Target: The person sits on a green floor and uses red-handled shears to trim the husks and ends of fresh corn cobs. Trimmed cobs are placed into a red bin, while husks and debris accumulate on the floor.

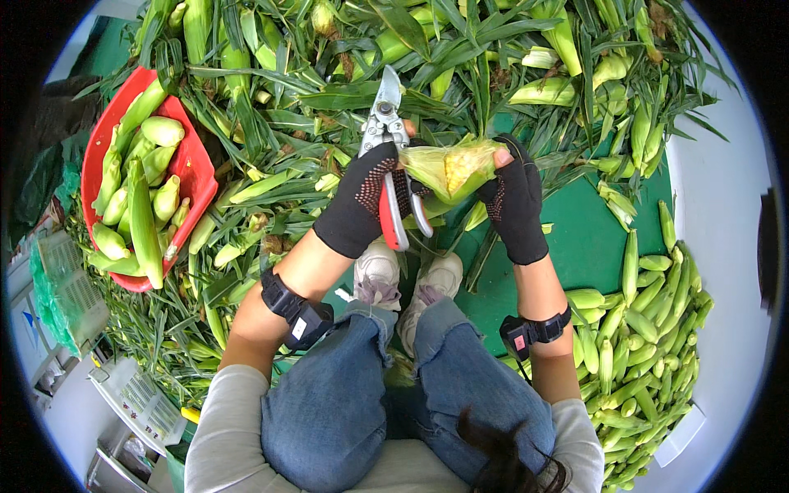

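My left hand [370, 197], in a black fingerless glove with a dotted palm, holds bypass pruning shears [388, 129] with a red-and-grey handle. Their blade points away from me, past the fingers. The same hand also steadies one end of an ear of corn [461, 171]. Its pale green husk is parted, baring yellow kernels and silk. At the other end, my right hand [516, 197], gloved alike, grips the ear with the bare thumb on top. The fingers beneath the ear are partly hidden. The ear is above my shoes, roughly level.
A heap of corn ears with long leaves [296, 105] spreads ahead and left. A red plastic tub [197, 179] at left holds several husked-in ears. Trimmed ears [641, 351] are piled at right on a green mat [592, 240]. White plastic crates [138, 400] stand at lower left.
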`<control>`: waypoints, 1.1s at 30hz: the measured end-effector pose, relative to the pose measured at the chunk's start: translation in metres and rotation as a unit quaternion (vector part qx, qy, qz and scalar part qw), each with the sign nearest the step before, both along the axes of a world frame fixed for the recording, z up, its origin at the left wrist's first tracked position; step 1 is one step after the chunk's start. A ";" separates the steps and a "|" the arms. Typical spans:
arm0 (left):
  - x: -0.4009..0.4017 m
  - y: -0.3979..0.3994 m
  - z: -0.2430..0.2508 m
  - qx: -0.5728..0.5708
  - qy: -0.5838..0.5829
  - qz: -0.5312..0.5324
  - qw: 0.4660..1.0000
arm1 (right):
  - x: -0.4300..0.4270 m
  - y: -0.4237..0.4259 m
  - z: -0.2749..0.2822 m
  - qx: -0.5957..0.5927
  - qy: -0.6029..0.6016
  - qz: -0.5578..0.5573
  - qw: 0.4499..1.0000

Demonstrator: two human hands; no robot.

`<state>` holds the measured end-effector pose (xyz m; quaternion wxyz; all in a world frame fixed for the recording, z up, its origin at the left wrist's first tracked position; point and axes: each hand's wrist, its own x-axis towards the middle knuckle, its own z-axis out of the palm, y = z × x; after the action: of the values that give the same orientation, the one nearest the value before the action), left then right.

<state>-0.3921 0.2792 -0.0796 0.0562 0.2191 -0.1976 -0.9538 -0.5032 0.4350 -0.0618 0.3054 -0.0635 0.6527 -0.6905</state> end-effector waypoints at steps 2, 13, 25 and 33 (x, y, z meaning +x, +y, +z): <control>0.000 0.001 -0.006 0.041 0.028 0.006 0.999 | 0.000 0.001 -0.007 -0.030 -0.079 -0.024 0.996; -0.005 0.004 0.036 -0.137 -0.040 -0.038 0.989 | 0.024 -0.016 -0.022 -0.145 0.073 0.036 0.986; 0.061 -0.033 -0.007 -0.926 0.016 -0.305 0.222 | -0.015 0.044 -0.002 -0.113 0.009 -0.169 0.979; 0.067 0.008 0.043 -0.828 0.140 -0.335 0.427 | -0.015 0.014 -0.028 -0.239 0.012 -0.104 0.965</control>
<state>-0.3252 0.2869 -0.0362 -0.0865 -0.1529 -0.9398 -0.2932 -0.5177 0.4494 -0.0903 0.2001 -0.0745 0.4757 -0.8533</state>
